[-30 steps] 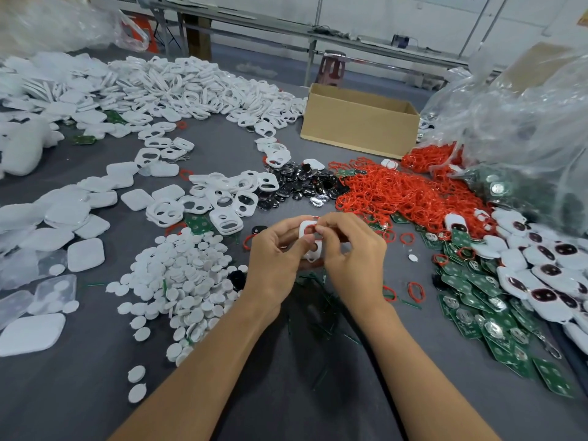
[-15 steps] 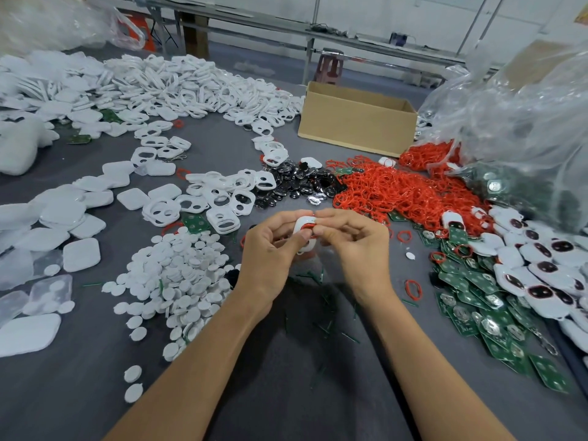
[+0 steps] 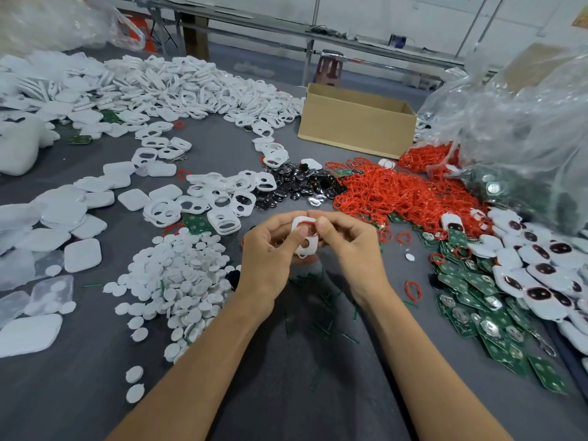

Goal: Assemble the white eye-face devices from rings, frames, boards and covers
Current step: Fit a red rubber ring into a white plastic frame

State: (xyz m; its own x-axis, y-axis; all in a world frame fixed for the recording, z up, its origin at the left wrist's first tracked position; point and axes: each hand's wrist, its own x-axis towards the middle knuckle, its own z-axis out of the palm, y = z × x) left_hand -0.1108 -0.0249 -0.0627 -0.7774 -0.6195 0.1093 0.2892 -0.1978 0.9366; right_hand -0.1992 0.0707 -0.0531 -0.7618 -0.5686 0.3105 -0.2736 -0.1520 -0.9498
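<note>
Both hands meet over the middle of the grey table (image 3: 286,393). My left hand (image 3: 270,249) grips a white frame (image 3: 304,245) with its thumb pressed across the face. A red ring (image 3: 306,221) lies along the frame's top edge, and my right hand (image 3: 346,246) pinches frame and ring there. A heap of red rings (image 3: 397,192) lies beyond my right hand. Green boards (image 3: 477,313) and finished white eye-face devices (image 3: 541,272) spread along the right side. Loose white frames (image 3: 222,198) lie just past my left hand.
A pile of white discs (image 3: 178,275) sits left of my left forearm, and white covers (image 3: 82,253) lie further left. Black shiny lenses (image 3: 296,186) sit behind the hands. A cardboard box (image 3: 356,122) stands at the back, clear plastic bags (image 3: 525,128) at right.
The frame has turned so its face and the red ring on its top edge show more. Both hands stay together at the same spot, fingers shifted slightly along the ring.
</note>
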